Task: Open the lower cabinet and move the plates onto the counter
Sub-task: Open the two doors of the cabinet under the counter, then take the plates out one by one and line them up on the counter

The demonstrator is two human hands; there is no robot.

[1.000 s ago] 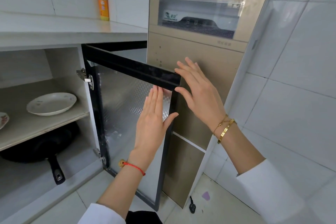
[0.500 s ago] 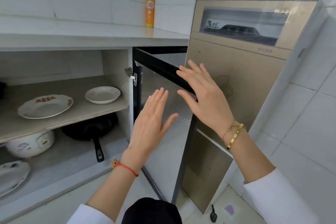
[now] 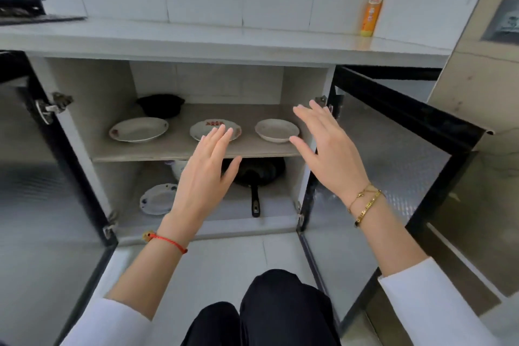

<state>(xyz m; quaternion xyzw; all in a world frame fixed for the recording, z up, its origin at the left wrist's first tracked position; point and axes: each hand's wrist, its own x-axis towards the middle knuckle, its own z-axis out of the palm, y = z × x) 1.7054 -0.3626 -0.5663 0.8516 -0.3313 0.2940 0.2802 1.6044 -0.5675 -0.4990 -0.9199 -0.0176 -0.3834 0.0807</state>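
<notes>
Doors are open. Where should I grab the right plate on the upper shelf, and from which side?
Take the right plate by its raised near rim, coming straight in from the front. It sits flat on the shelf, and the open right hand is already in front of it.

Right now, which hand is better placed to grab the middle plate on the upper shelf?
Left. The left hand is open with its fingertips already overlapping the red-patterned middle plate. The right hand, also open and empty, sits further right, beside the plain right plate, so it suits that one better.

Left hand (image 3: 202, 177), right hand (image 3: 328, 149) — outstretched, empty
</notes>
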